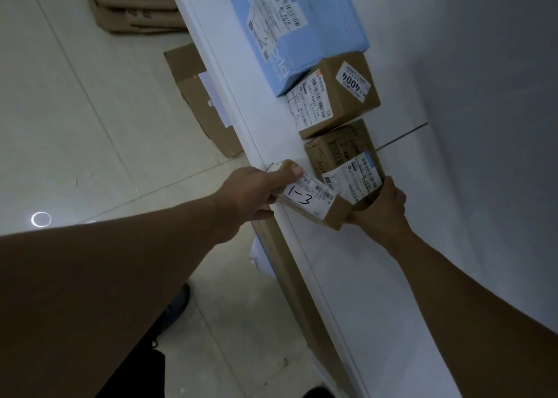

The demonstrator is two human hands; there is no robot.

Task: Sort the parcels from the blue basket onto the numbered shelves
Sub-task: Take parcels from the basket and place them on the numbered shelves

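Now | 1-3 parcel [311,200] touching the taped box [341,153] | likely light, stiff cardboard | left hand [256,192] pinches one end, right hand [383,206] grips the other | ends suit holding

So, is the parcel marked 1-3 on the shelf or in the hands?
Held: left hand and right hand grip the parcel; contact with shelf, cannot tell.

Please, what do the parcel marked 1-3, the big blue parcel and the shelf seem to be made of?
The parcel marked 1-3: brown cardboard, matte, with a white paper label stuck on top.
The blue parcel: probably printed light-blue cardboard, smooth, with sharp folded edges.
The shelf: white, smooth, faintly shiny board; painted metal or laminate, I cannot tell which.
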